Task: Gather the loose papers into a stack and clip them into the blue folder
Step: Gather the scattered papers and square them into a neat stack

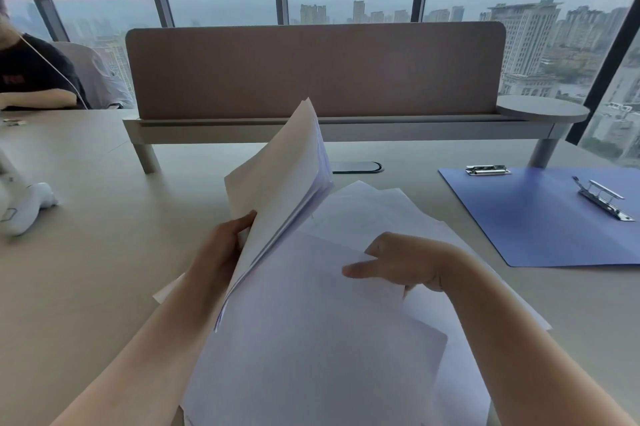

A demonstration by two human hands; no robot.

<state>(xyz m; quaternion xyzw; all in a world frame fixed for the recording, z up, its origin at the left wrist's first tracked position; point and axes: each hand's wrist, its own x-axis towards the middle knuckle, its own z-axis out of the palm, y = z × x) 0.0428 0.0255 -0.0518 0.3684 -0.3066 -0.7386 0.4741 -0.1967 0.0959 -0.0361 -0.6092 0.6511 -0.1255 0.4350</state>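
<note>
At the far left edge a seated person [31, 75] in a dark top leans on the tabletop [104, 217], and nearer the camera a white object [27, 207] lies on the same surface. Moving in, the left hand [221, 245] is closed on a bundle of papers [280, 190], fingers curled around its lower left edge, holding it tilted up on end so the sheets fan slightly at the top. Behind it runs a brown desk divider [315, 69] on short legs, with a dark cable slot [356, 167] in the tabletop below. More loose papers [311, 339] lie spread flat and overlapping in front of the person. The right hand [405, 266] rests on these, thumb out to the left and fingers bent down pinching the edge of a sheet. Well to the right, apart from the papers, the blue folder [540, 224] lies open and flat, one metal clip [487, 170] at its top edge and a second metal clip [602, 199] raised on its inner face.
</note>
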